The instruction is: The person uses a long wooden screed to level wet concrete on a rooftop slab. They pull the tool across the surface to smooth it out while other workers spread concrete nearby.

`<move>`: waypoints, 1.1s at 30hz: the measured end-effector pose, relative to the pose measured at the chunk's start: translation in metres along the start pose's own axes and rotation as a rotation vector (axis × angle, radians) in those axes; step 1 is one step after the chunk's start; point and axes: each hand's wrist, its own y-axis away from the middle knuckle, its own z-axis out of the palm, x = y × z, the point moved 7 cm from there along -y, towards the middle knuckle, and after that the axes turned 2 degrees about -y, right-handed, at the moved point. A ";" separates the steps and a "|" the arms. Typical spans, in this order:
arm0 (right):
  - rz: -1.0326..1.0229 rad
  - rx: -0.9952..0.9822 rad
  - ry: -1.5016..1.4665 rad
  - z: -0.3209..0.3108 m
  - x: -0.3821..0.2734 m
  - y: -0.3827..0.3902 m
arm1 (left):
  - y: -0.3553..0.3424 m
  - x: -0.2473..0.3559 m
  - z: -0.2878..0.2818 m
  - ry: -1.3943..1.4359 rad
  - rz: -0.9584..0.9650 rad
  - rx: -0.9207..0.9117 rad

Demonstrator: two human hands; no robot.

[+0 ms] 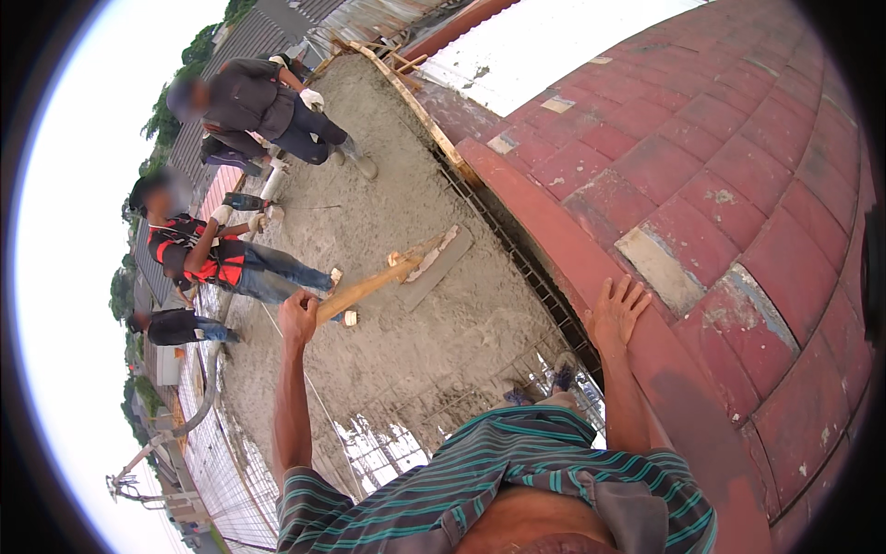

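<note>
My left hand [298,319] is closed around the end of the wooden handle of a concrete float [365,286]. The handle slants away to the right, and the flat grey board [439,270] at its far end lies on the wet concrete [397,203]. My right hand [616,319] rests palm down, fingers spread, on the red ledge [554,245] along the roof's edge. Nothing is held in it. Below my striped shirt, my shoes [563,374] stand among steel bars near the edge of the concrete.
Red tiles [711,138] slope up on the right. A dark rebar-lined gap [531,268] runs beside the ledge. Several workers stand to the left; one in red and black [198,249] holds a power tool [245,201]. A thick hose [210,383] and rebar mesh [221,462] lie left.
</note>
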 end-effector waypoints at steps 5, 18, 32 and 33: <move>0.003 0.006 -0.005 0.004 -0.002 -0.004 | 0.002 0.001 0.002 0.041 0.006 0.020; 0.001 -0.003 0.073 0.009 -0.009 -0.005 | 0.010 0.012 0.003 -0.015 -0.079 0.010; -0.038 0.060 0.194 0.024 -0.014 -0.005 | 0.055 0.019 0.015 0.076 -0.114 0.085; -0.040 0.069 0.201 0.025 -0.015 -0.005 | 0.054 0.019 0.014 0.102 -0.092 0.108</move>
